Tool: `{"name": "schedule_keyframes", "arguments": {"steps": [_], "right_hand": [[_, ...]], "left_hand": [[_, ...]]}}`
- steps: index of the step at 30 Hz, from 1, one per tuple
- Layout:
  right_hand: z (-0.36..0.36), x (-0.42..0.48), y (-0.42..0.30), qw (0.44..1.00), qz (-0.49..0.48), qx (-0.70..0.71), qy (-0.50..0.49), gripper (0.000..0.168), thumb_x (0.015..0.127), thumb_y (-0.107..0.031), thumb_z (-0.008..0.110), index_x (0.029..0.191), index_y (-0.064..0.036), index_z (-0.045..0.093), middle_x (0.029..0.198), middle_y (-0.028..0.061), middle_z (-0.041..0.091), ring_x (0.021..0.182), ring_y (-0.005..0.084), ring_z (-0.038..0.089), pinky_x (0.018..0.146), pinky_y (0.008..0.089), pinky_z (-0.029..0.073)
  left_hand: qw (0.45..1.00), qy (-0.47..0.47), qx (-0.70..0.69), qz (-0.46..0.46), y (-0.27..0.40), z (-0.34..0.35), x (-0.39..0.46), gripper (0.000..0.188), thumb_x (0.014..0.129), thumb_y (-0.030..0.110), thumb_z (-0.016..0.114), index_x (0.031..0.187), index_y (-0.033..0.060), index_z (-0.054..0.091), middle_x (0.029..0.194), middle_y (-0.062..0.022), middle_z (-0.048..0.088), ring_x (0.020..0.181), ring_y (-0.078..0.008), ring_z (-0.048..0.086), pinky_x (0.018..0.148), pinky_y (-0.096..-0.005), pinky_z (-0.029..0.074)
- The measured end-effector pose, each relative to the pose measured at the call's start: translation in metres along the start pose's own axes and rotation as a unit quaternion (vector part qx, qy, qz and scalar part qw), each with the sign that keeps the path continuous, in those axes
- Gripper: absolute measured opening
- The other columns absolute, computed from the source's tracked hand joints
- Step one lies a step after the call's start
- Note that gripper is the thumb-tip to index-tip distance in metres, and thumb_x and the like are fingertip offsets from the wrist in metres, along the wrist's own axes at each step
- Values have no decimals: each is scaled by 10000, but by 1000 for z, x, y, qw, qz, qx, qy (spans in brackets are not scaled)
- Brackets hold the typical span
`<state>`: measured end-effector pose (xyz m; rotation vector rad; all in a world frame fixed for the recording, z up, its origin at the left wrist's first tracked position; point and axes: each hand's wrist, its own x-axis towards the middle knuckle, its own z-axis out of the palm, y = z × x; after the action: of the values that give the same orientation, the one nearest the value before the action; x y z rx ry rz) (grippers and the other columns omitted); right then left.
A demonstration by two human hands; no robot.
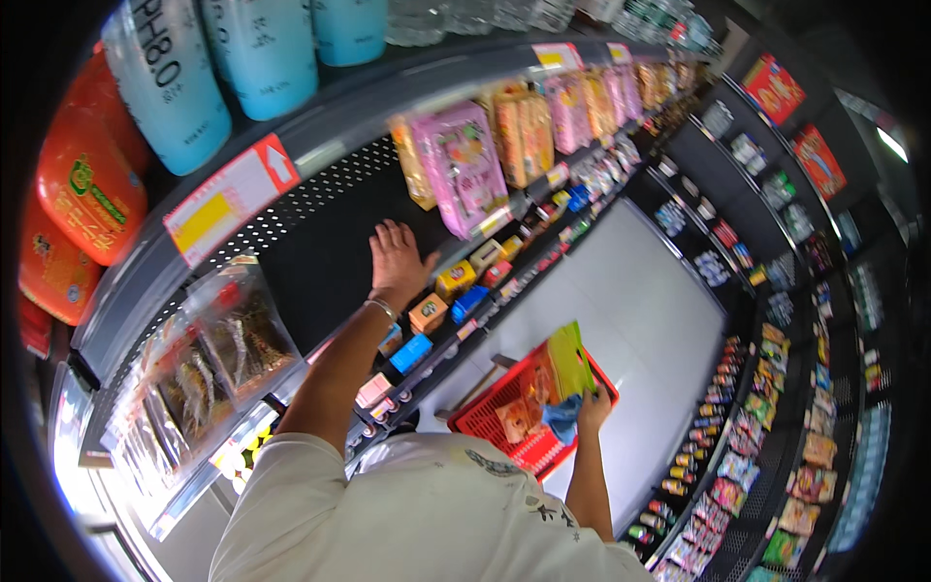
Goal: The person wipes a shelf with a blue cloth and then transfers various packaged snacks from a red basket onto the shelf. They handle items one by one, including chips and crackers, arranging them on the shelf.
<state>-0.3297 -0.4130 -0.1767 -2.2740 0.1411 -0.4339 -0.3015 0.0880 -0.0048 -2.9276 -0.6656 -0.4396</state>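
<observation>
My left hand (396, 263), a bracelet at its wrist, is spread palm down over a bare black stretch of shelf (320, 269). It holds nothing; whether the palm touches the shelf I cannot tell. Just beyond its fingers stand a pink plastic package (462, 167) and an orange one (413, 164). Lower right, my right hand (595, 409) grips a green plastic bag (571, 360) near its handle hole, above a red shopping basket (465, 418). Blue cloth-like material (564, 418) hangs by the same hand. Orange-red packages (520, 407) lie inside the basket.
Clear packs of dried food (236, 327) stand left of my left arm. Overhead, a shelf edge with a price tag (233, 200) carries blue bottles (265, 58) and orange jugs (94, 167). Small boxes (428, 313) line a lower shelf. Snack shelves (734, 495) border the tiled floor (633, 284).
</observation>
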Motion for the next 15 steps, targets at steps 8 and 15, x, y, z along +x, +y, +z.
{"name": "schedule_keyframes", "arguments": {"steps": [8, 15], "right_hand": [[-106, 40, -187, 989, -75, 88, -95, 132, 872, -89, 673, 868, 15, 591, 690, 36, 532, 669, 104, 480, 607, 288, 408], [-181, 51, -318, 938, -124, 279, -164, 74, 896, -91, 688, 874, -35, 646, 793, -62, 553, 751, 33, 474, 687, 215, 401]], "left_hand": [[962, 107, -197, 154, 12, -29, -35, 817, 744, 376, 786, 1363, -22, 431, 1442, -234, 400, 1358, -396, 360, 1148, -500, 258], [760, -172, -577, 244, 70, -27, -89, 1055, 652, 295, 897, 1480, 9, 308, 1470, -208, 403, 1410, -326, 332, 1175, -393, 249]]}}
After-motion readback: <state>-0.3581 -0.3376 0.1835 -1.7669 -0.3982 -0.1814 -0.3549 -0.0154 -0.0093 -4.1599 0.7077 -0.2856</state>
